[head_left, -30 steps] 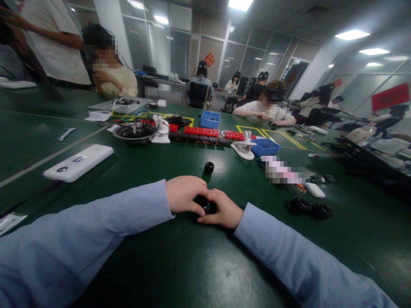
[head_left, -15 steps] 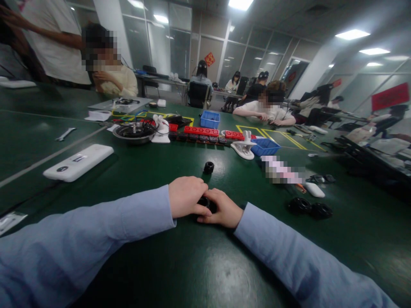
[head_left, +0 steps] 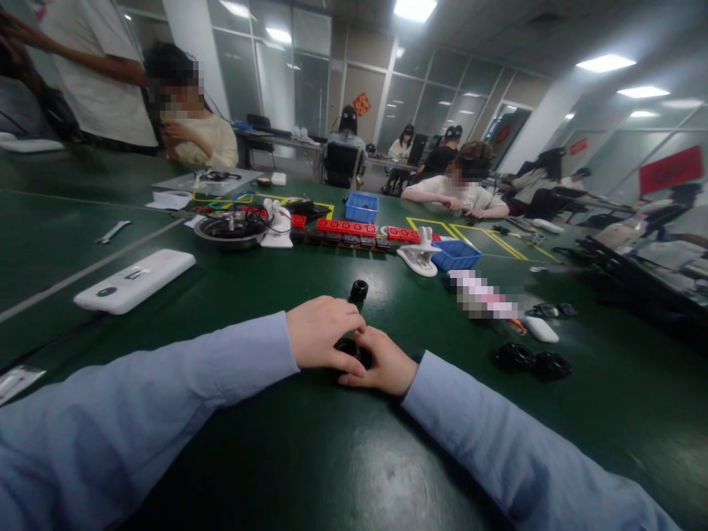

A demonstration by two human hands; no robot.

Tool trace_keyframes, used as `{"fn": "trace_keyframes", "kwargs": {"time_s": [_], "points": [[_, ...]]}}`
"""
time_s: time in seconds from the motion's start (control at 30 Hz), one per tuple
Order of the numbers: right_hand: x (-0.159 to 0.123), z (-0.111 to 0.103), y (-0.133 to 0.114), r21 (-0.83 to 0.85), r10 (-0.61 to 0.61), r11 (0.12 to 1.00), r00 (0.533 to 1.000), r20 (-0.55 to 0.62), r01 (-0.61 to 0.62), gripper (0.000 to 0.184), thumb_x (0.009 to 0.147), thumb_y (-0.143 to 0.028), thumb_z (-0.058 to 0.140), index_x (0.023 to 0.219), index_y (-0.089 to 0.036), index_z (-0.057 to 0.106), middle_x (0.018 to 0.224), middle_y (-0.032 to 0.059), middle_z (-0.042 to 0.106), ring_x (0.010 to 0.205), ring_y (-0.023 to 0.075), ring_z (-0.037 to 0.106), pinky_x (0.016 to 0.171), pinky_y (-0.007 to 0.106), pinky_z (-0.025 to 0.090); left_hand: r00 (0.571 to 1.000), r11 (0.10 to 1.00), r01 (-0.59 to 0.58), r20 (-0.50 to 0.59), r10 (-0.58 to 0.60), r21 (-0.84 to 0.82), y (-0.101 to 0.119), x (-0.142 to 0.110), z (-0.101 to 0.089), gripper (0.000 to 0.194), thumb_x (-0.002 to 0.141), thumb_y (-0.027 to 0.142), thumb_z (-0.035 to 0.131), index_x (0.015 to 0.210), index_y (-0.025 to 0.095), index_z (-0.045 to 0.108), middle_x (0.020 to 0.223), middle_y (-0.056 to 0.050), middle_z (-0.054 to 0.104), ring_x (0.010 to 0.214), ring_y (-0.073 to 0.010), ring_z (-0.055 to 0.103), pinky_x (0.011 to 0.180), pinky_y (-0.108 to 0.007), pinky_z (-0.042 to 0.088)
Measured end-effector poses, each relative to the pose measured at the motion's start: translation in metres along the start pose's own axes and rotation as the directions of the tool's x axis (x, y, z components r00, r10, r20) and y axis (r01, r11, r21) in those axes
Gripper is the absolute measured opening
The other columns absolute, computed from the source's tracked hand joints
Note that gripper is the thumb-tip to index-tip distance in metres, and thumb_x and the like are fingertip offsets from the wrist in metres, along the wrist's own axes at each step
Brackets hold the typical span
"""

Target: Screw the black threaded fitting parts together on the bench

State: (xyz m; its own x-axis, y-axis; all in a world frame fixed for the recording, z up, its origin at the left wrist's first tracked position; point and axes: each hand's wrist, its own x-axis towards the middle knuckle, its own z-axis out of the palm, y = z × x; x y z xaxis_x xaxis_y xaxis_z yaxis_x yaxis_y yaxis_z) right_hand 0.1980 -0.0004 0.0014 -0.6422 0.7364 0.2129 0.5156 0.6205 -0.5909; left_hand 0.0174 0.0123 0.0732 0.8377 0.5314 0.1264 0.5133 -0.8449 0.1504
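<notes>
While your right hand curls closed around a black ring-shaped part on the table, your left arches half-open over it — grip unclear; a smaller black piece sits beyond, toward the far edge.

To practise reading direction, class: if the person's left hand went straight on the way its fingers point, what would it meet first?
Probably the black round part between the hands, then the right hand; depth and contact are unclear there.
</notes>
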Motion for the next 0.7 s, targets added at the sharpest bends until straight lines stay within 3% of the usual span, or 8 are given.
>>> {"fn": "trace_keyframes", "kwargs": {"time_s": [0.13, 0.2, 0.5, 0.7], "points": [[0.000, -0.001, -0.001, 0.053, -0.032, 0.998, 0.999, -0.039, 0.035, 0.050, 0.063, -0.042, 0.078, 0.104, -0.018, 0.062, 0.101, 0.0061, 0.065, 0.092, 0.0234, 0.060, 0.083, 0.036, 0.045, 0.971, 0.937, -0.239, -0.032, 0.238, -0.256, -0.010, 0.000, -0.003, 0.036, 0.071, 0.035, 0.076, 0.099, 0.016, 0.066, 0.100, -0.008, 0.064, 0.094, -0.0215, 0.061, 0.082, -0.031, 0.047], [0.001, -0.002, -0.001, 0.054, -0.041, 0.998, 0.999, -0.031, 0.042, 0.044, 0.063, -0.040, 0.078, 0.099, -0.018, 0.063, 0.098, 0.0053, 0.066, 0.089, 0.0225, 0.060, 0.081, 0.036, 0.045, 0.950, 0.880, -0.296, -0.015, 0.313, -0.372, -0.014, 0.000, -0.003, 0.031, 0.072, 0.025, 0.075, 0.101, 0.017, 0.066, 0.104, -0.008, 0.065, 0.098, -0.0201, 0.060, 0.087, -0.029, 0.046], [0.001, -0.003, -0.003, -0.017, 0.016, 1.000, 0.999, 0.030, -0.016, 0.038, 0.063, -0.041, 0.078, 0.091, -0.017, 0.066, 0.089, 0.0037, 0.067, 0.083, 0.0208, 0.060, 0.077, 0.034, 0.043, 0.920, 0.814, -0.218, 0.165, 0.355, -0.539, -0.031, 0.002, 0.001, 0.046, 0.074, 0.008, 0.065, 0.118, 0.019, 0.062, 0.125, -0.008, 0.060, 0.115, -0.0209, 0.054, 0.101, -0.030, 0.039], [0.001, -0.003, -0.003, -0.014, 0.013, 1.000, 0.999, 0.039, -0.013, 0.038, 0.064, -0.041, 0.078, 0.089, -0.017, 0.065, 0.087, 0.0031, 0.067, 0.081, 0.0197, 0.059, 0.076, 0.033, 0.042, 0.912, 0.830, -0.251, 0.165, 0.375, -0.498, -0.030, 0.005, 0.001, 0.045, 0.074, 0.010, 0.069, 0.118, 0.016, 0.062, 0.123, -0.009, 0.061, 0.113, -0.0215, 0.056, 0.100, -0.029, 0.040]]}}
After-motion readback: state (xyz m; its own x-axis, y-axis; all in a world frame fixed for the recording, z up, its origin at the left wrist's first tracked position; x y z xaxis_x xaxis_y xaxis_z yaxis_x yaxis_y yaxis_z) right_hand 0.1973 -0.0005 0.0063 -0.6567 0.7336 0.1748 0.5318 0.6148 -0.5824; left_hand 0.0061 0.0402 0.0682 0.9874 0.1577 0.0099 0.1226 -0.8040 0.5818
